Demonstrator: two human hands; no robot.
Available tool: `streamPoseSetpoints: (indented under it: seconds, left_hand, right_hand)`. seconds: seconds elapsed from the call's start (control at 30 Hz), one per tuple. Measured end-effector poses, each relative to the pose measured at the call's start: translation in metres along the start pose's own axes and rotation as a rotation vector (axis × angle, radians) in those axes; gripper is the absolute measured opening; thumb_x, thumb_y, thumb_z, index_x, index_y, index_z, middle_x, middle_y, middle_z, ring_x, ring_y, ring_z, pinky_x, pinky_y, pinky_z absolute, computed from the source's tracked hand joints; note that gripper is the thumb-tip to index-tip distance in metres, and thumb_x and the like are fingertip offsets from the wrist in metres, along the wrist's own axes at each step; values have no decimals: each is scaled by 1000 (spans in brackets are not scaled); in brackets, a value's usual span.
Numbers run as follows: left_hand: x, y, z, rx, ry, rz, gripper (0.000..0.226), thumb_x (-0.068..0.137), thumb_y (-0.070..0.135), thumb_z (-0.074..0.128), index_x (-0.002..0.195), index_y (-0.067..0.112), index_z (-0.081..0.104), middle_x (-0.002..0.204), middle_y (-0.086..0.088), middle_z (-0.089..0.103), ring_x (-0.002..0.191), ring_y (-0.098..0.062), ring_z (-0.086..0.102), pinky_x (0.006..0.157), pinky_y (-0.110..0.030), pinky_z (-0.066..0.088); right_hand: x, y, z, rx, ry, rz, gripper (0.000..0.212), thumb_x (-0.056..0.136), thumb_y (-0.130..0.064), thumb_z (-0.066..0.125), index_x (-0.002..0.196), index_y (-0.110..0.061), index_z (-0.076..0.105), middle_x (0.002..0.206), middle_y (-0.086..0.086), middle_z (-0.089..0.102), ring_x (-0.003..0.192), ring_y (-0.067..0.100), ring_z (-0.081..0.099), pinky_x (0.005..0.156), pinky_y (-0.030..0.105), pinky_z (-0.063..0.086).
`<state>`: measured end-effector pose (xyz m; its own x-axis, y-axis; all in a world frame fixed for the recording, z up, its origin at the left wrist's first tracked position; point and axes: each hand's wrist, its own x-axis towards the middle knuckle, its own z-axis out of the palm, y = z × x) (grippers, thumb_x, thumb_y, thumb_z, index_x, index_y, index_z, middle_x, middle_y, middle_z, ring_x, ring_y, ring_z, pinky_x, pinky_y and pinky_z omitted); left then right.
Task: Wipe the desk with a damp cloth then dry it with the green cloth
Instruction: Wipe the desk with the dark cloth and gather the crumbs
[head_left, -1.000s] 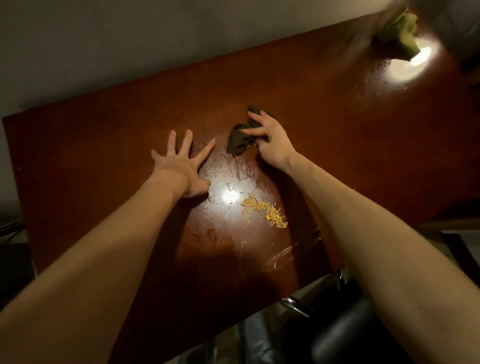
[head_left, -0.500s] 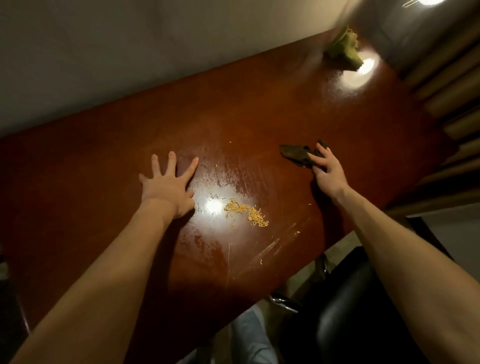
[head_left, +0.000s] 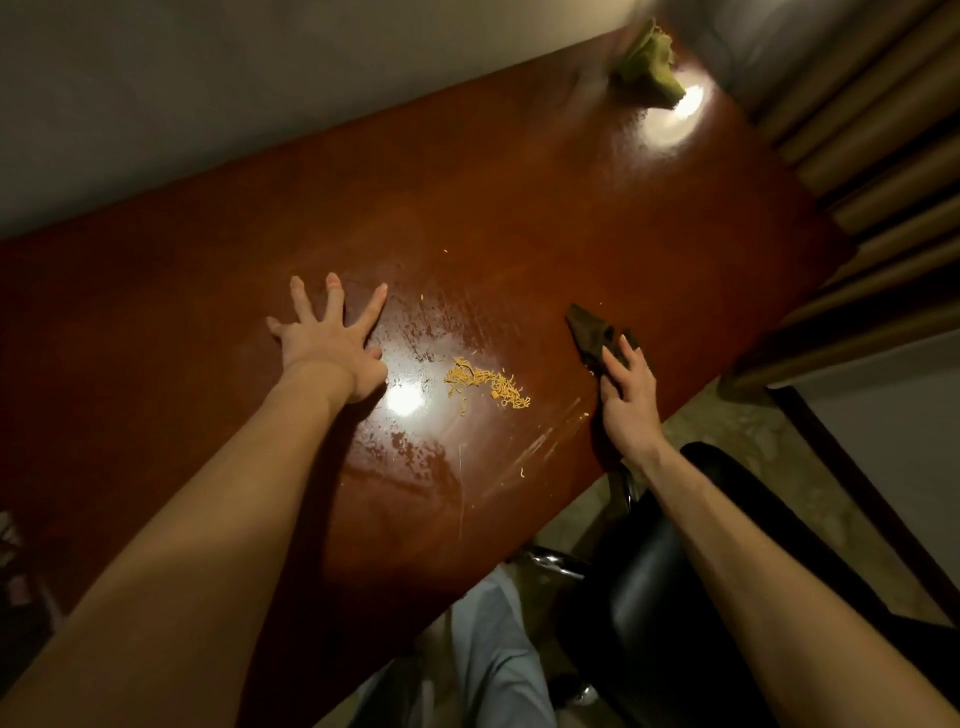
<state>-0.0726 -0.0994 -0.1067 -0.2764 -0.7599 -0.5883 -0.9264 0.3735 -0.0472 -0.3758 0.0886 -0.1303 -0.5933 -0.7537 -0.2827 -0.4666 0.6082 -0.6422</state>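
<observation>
**Right hand (head_left: 626, 395) presses the dark cloth (head_left: 589, 332); green cloth (head_left: 652, 65) lies at the far corner**

The fingers (head_left: 623, 348) of the right hand lie fairly straight on top of the dark cloth and hold it down against the surface (head_left: 519, 208). They are not curled round it. The cloth is crumpled, and one pointed end sticks out beyond the fingertips, away from the person. It sits near the surface's near edge, on the right.

The left hand (head_left: 332, 345) rests palm down on the reddish-brown wood with its fingers spread wide and straight, holding nothing. It is well apart from the cloth.

Between the two hands lies a small heap of yellow crumbs (head_left: 485, 384), with a few stray bits scattered around it. Just beside the left wrist a bright lamp reflection (head_left: 405, 400) shines on the wood. Wet streaks and smears show around it and run toward the near edge.

The green cloth lies bunched at the far right corner of the surface, touched by neither hand, next to a second bright reflection.

Below the near edge stands a black chair (head_left: 649, 597), under the right forearm. A plain wall runs along the far side.
</observation>
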Motion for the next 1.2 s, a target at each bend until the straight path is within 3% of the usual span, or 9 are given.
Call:
streamPoseSetpoints:
  seconds: [0.43,0.57,0.7,0.83,1.03,1.2]
  left_hand:
    - [-3,0,-1,-28,-16,-1,77,106,58,27,153,48,-33,170,-10,-28,153,-51,-23,121,-73,16]
    - [-2,-2,-1,-27,-20,6,76,105,57,26,152,49,-34,169,-10,-30,153,-50,-24,122,-72,15]
    - [2,1,1,-1,-39,-15,76,105,57,24,149,49,-38,167,-10,-33,152,-50,-26,122,-71,15]
    - [4,3,1,13,-54,-22,77,105,57,22,146,47,-43,165,-11,-36,151,-50,-28,122,-71,14]
    - [3,5,0,14,-74,-32,79,105,57,20,144,44,-47,163,-13,-39,149,-52,-30,122,-72,12]
    - [5,8,1,1,-74,-55,76,105,54,16,142,41,-50,160,-14,-42,147,-53,-32,122,-72,12]
  right_hand:
    - [-81,-57,96,128,82,12,57,103,1,47,150,-31,48,167,-16,19,156,5,0,128,37,-5]
    - [-58,-51,82,183,75,18,57,103,1,46,150,-31,48,167,-16,19,156,5,1,128,38,-3]
    - [-10,-46,61,187,242,145,52,105,-2,45,150,-27,50,169,-9,21,157,11,4,128,47,4]
    - [34,-40,46,140,361,252,49,107,-6,43,151,-26,49,170,-7,20,158,15,4,128,47,6]
    - [89,-36,17,197,344,159,44,107,-6,45,147,-22,55,166,-5,31,157,16,16,127,47,18]
    - [135,-48,-7,175,100,-69,43,104,-1,48,139,-20,64,160,-4,41,154,15,24,127,40,22]
